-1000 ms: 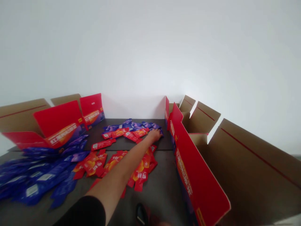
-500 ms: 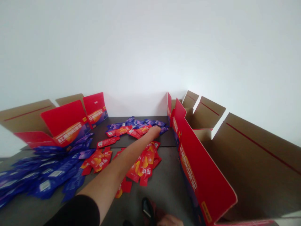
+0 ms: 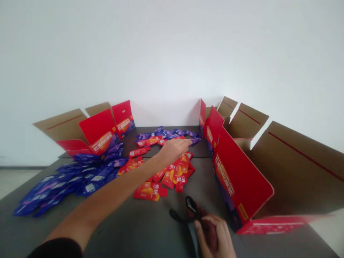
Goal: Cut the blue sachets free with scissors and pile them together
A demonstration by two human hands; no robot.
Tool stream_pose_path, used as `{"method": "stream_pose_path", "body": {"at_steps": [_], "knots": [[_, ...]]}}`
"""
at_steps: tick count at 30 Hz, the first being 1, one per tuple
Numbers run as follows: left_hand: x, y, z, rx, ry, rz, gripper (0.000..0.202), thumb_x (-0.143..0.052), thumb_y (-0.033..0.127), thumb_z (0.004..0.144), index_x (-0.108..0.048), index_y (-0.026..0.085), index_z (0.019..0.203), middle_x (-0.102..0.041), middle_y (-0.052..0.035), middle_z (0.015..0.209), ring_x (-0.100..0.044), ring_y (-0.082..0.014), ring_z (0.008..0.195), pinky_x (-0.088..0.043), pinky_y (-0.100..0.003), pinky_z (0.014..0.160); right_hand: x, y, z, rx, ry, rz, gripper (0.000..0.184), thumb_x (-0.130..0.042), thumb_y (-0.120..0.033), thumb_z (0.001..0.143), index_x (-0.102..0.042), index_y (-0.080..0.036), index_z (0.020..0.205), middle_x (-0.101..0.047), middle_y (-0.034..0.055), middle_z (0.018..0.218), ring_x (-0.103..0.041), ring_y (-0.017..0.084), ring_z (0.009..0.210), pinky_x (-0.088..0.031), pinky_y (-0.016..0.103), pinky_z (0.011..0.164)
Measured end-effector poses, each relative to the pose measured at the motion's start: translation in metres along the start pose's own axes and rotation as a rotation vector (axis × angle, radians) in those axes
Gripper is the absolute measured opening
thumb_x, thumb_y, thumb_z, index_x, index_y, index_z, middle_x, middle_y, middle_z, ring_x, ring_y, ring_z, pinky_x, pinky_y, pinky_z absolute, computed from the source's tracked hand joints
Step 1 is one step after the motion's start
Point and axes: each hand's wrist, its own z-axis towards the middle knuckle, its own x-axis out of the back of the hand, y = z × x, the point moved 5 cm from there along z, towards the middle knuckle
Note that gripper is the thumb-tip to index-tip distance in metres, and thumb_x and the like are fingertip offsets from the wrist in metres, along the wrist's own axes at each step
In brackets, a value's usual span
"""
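My left hand (image 3: 176,147) reaches over the far end of the red sachets (image 3: 180,172), its fingers stretched out to the right and somewhat blurred. Nothing shows in them; a blue sachet (image 3: 195,141) lies just beyond the fingertips. Close to me, my right hand (image 3: 216,236) is closed around a black object with curved prongs (image 3: 191,206). Its kind is unclear, and part of it is hidden by the fingers. A single red sachet (image 3: 150,191) lies in front of the pile. Many blue sachets (image 3: 91,177) are heaped on the left.
An open red box (image 3: 242,179) with brown flaps stands along the right, with more open boxes behind it. Other open red boxes (image 3: 99,129) stand at the back left. More blue sachets lie at the far end of the grey table (image 3: 129,229), near the white wall.
My left hand has drawn back a little from the far blue sachets. My right hand and the black object have come further into view. The view has shifted, showing more of the table.
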Motion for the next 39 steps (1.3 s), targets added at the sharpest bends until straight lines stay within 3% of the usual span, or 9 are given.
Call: {"method": "stream_pose_path", "body": {"at_steps": [3, 5, 9, 12, 23, 27, 32, 36, 39], "knots": [[0.055, 0.053, -0.072, -0.265, 0.194, -0.034, 0.032, -0.041, 0.016, 0.108, -0.063, 0.007, 0.131, -0.069, -0.0144, 0.135, -0.065, -0.0209, 0.128, -0.053, -0.033, 0.109, 0.011, 0.007, 0.002, -0.098, -0.005, 0.091, 0.039, -0.073, -0.058, 0.087, -0.068, -0.022, 0.103, -0.07, 0.0089, 0.104, -0.068, 0.026, 0.096, -0.057, 0.038, 0.083], [0.076, 0.084, -0.118, -0.276, 0.197, -0.048, 0.031, -0.043, 0.016, 0.108, -0.064, 0.009, 0.129, -0.072, -0.0111, 0.131, -0.068, -0.0205, 0.122, -0.056, -0.032, 0.104, 0.016, 0.01, 0.001, -0.151, 0.016, 0.151, 0.042, -0.074, -0.057, 0.087, -0.065, -0.022, 0.109, -0.069, 0.0087, 0.107, -0.067, 0.027, 0.1, -0.057, 0.041, 0.086], [0.085, 0.134, -0.189, -0.287, 0.158, -0.069, 0.031, -0.045, 0.015, 0.106, -0.069, 0.008, 0.125, -0.074, -0.0104, 0.128, -0.07, -0.0215, 0.117, -0.06, -0.03, 0.095, 0.019, 0.009, -0.001, -0.235, 0.038, 0.16, 0.045, -0.075, -0.057, 0.085, -0.063, -0.022, 0.111, -0.068, 0.0081, 0.109, -0.067, 0.026, 0.101, -0.056, 0.042, 0.088], [0.073, 0.15, -0.219, -0.272, 0.12, -0.129, 0.031, -0.047, 0.015, 0.106, -0.069, 0.007, 0.126, -0.072, -0.0111, 0.132, -0.065, -0.023, 0.126, -0.056, -0.033, 0.106, 0.019, 0.006, 0.0, -0.241, 0.032, 0.161, 0.047, -0.076, -0.059, 0.084, -0.062, -0.022, 0.11, -0.068, 0.0073, 0.106, -0.067, 0.026, 0.1, -0.055, 0.042, 0.088], [0.023, 0.161, -0.273, -0.062, -0.114, -0.302, 0.033, -0.049, 0.02, 0.106, -0.064, 0.021, 0.136, -0.058, -0.0031, 0.152, -0.043, -0.0224, 0.149, -0.03, -0.048, 0.129, 0.02, -0.005, 0.003, -0.255, 0.046, 0.123, 0.046, -0.077, -0.056, 0.084, -0.06, -0.021, 0.109, -0.067, 0.0072, 0.103, -0.066, 0.024, 0.097, -0.054, 0.04, 0.085], [0.024, 0.165, -0.285, 0.041, -0.154, -0.273, 0.045, -0.062, 0.027, 0.101, -0.057, 0.021, 0.146, -0.038, -0.0104, 0.166, -0.03, -0.0306, 0.156, -0.036, -0.052, 0.125, 0.019, -0.005, 0.004, -0.212, 0.034, 0.08, 0.049, -0.075, -0.059, 0.085, -0.06, -0.021, 0.111, -0.066, 0.0072, 0.104, -0.066, 0.023, 0.097, -0.055, 0.04, 0.084], [0.019, 0.173, -0.296, 0.079, -0.126, -0.266, 0.052, -0.065, 0.044, 0.099, -0.058, 0.017, 0.143, -0.049, -0.0124, 0.158, -0.048, -0.029, 0.144, -0.047, -0.044, 0.117, 0.014, -0.016, 0.009, -0.146, -0.048, 0.08, 0.042, -0.074, -0.055, 0.089, -0.059, -0.022, 0.11, -0.064, 0.0058, 0.104, -0.065, 0.022, 0.097, -0.055, 0.039, 0.084], [0.015, 0.175, -0.299, 0.061, -0.127, -0.285, 0.046, -0.065, 0.036, 0.1, -0.058, 0.016, 0.142, -0.053, -0.01, 0.155, -0.05, -0.0255, 0.142, -0.047, -0.04, 0.118, 0.001, -0.063, 0.002, 0.079, -0.169, 0.047, 0.025, -0.073, -0.042, 0.093, -0.061, -0.025, 0.107, -0.063, 0.0068, 0.11, -0.065, 0.023, 0.101, -0.055, 0.041, 0.088], [0.013, 0.175, -0.299, 0.056, -0.15, -0.296, 0.037, -0.065, 0.028, 0.101, -0.062, 0.017, 0.136, -0.065, -0.0094, 0.14, -0.057, -0.0248, 0.134, -0.05, -0.04, 0.113, -0.025, -0.1, -0.019, 0.358, -0.493, -0.003, 0.017, -0.067, -0.032, 0.098, -0.061, -0.027, 0.113, -0.064, 0.0086, 0.115, -0.063, 0.025, 0.112, -0.054, 0.043, 0.095]]}}
